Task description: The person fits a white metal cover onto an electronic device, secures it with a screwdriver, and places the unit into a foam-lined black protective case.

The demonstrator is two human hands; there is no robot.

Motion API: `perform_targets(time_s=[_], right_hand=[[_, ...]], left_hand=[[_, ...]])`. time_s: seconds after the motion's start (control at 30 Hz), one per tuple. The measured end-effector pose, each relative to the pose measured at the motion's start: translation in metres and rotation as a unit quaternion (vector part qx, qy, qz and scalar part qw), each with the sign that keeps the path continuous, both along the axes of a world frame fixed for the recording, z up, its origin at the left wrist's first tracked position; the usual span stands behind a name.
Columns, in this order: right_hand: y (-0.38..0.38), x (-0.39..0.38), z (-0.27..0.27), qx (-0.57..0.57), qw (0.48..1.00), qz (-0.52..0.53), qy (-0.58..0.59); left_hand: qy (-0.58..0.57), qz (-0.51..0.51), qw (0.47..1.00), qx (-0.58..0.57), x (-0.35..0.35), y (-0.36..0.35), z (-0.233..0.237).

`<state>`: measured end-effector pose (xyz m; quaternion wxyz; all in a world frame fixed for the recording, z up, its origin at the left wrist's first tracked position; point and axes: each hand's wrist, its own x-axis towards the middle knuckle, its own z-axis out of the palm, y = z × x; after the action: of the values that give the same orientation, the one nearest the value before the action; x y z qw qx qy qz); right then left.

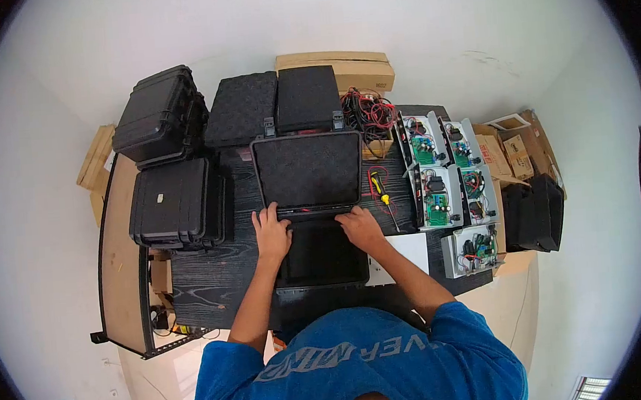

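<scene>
An opened black case [321,253] lies in front of me, its foam-lined lid [309,171] tilted back. My left hand [271,233] rests at the left end of the hinge side, fingers apart, with nothing seen in it. At the right end of the same side is my right hand [360,228], its fingers bent down against the case edge; whether they grip anything there is hidden. A yellow and black screwdriver [381,190] lies right of the lid, beside thin red wires. Partly under my right forearm is a white sheet or panel [412,254].
Black cases [172,203] are stacked at the left. Two foam-lined pieces [307,97] stand behind the lid, near a box of tangled cables [368,115]. Several metal housings with green circuit boards [437,208] line the right side. A cardboard box [356,65] lies by the wall.
</scene>
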<state>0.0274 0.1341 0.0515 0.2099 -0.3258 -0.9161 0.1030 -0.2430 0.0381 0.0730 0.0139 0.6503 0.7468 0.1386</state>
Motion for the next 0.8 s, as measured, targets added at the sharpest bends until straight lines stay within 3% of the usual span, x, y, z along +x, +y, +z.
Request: perform_targets(time_s=[0.13, 0.23, 0.43, 0.63, 0.8], right_hand=[[-0.006, 0.006, 0.006, -0.016, 1.0, -0.026, 0.0], [-0.006, 0.009, 0.011, -0.015, 0.997, -0.032, -0.065], [0.001, 0.008, -0.006, 0.017, 0.997, -0.03, -0.07], [-0.023, -0.004, 0.035, -0.001, 0.999, -0.001, 0.046], [-0.055, -0.03, 0.011, -0.125, 0.982, 0.138, -0.008]], left_hand=[[-0.016, 0.0, 1.0, 0.022, -0.006, -0.007, -0.005], [-0.022, -0.028, 0.999, 0.041, -0.011, -0.012, -0.009], [-0.006, 0.013, 1.0, 0.028, -0.005, -0.01, -0.015], [-0.221, -0.013, 0.957, 0.188, -0.016, -0.032, -0.011], [-0.074, -0.135, 0.982, 0.109, -0.048, -0.078, -0.007]])
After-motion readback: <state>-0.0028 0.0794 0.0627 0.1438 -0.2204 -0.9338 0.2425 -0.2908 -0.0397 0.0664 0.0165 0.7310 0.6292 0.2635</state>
